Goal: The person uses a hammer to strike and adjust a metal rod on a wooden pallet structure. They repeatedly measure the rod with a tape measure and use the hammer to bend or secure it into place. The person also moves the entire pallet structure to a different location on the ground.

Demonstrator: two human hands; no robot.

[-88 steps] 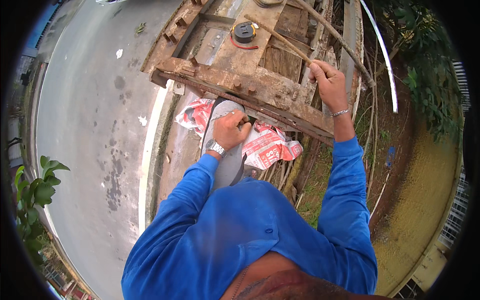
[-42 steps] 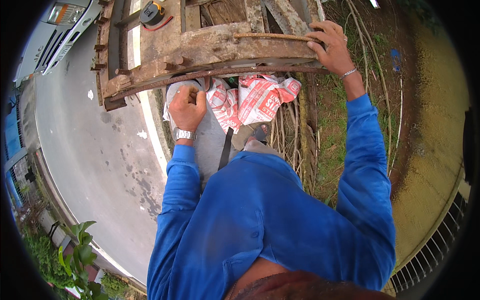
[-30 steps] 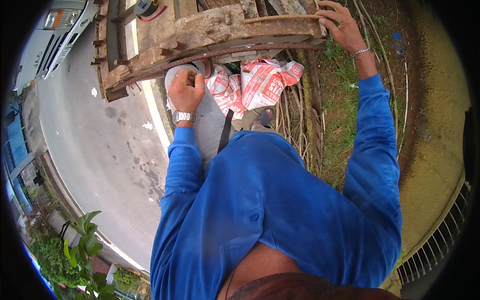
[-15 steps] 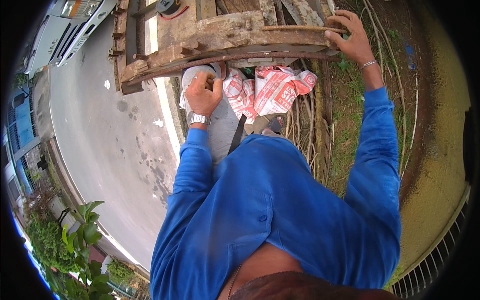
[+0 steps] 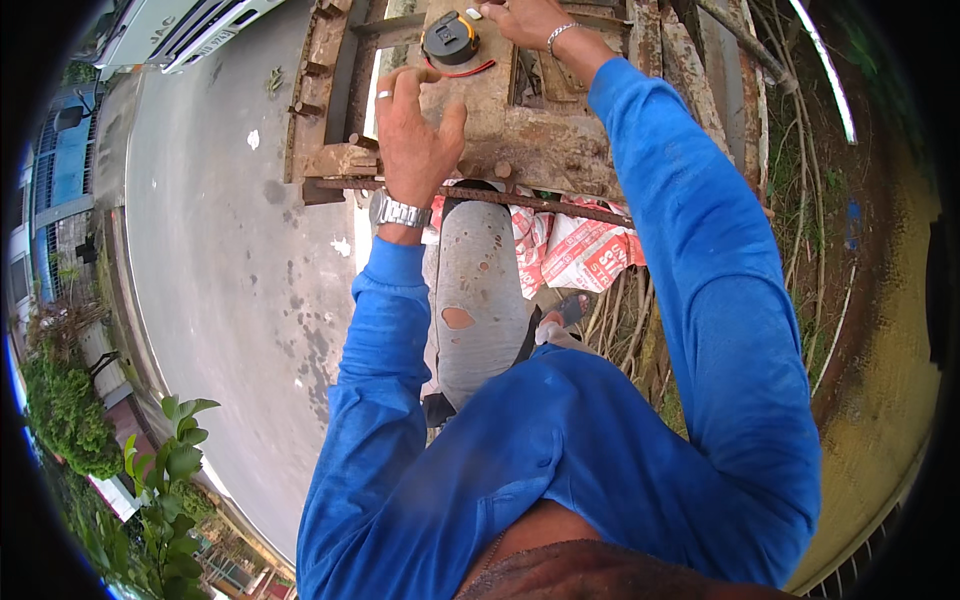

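Observation:
A round black tape measure [image 5: 450,38] with yellow trim and a red cord lies on the rusty, dirt-caked frame [image 5: 560,135] in front of me. My left hand [image 5: 415,135] is over the frame just short of the tape measure, thumb and fingers apart, holding nothing. Beyond the tape measure, at the upper edge, my right hand [image 5: 530,22] pinches a small white piece [image 5: 473,14] that looks like chalk. Part of that hand is cut off by the picture's edge. A rusty ribbed steel rod [image 5: 500,198] runs along the frame's near side.
Red and white printed sacks [image 5: 585,250] lie under the frame, beside my bent leg [image 5: 480,300] in torn grey trousers. Short pegs [image 5: 305,108] stick out of the frame's left side. Paved road [image 5: 220,250] is on the left; sticks [image 5: 630,310] and grass are on the right.
My right hand has left the rod on the right and moved leftward to beside the tape measure. My left hand has come off my knee and reached forward over the frame, its fingers spreading.

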